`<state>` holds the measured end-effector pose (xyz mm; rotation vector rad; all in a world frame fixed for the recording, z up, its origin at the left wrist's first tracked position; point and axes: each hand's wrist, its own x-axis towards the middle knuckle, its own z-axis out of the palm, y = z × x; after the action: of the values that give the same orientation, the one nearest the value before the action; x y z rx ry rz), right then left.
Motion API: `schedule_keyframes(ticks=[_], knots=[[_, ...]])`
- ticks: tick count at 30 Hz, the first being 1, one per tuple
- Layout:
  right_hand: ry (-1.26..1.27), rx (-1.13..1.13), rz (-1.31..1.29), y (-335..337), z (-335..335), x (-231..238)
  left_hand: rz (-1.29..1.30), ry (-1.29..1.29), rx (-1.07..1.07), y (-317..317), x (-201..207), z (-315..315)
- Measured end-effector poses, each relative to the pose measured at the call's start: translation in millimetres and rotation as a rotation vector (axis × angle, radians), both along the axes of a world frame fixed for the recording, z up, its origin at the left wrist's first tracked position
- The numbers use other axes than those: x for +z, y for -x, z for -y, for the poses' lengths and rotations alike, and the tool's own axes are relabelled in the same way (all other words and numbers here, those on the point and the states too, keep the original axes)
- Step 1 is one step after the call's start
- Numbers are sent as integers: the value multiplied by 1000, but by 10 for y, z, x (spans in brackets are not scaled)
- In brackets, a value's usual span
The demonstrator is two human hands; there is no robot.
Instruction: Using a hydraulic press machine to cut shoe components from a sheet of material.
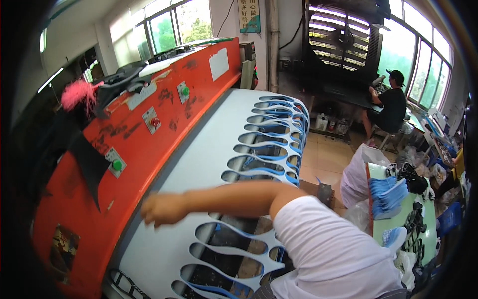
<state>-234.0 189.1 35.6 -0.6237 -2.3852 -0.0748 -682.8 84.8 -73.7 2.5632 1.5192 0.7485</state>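
My right hand point(163, 209) reaches across from the right over a pale blue-white sheet point(204, 127), close to the front of a red machine point(134, 127). Its fingers are curled in and slightly blurred, and whatever they hold, if anything, is hidden. The sheet lies along the machine, and its right side is a row of sole-shaped cut-outs point(259, 250) joined by thin strips with blue edges. My forearm and white sleeve cover part of this row. My left hand is out of view.
Green and red buttons point(116, 165) sit on the red machine's front. A black frame-like piece point(124, 285) lies at the lower left. To the right, a pale green table point(427, 218) holds stacked blue soles point(387, 195) and black pieces. A person point(391, 107) sits beyond a bagged pile.
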Motion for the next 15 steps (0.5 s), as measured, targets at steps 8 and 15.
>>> schedule_keyframes(ticks=[8, 15], knots=[[-511, -942, 277, -3489, -160, 1684, -67, 74, 503, -1203, 621, 790], [-381, -1304, 242, -5716, -1083, 1738, -178, 21, 605, -3398, -71, 1457]])
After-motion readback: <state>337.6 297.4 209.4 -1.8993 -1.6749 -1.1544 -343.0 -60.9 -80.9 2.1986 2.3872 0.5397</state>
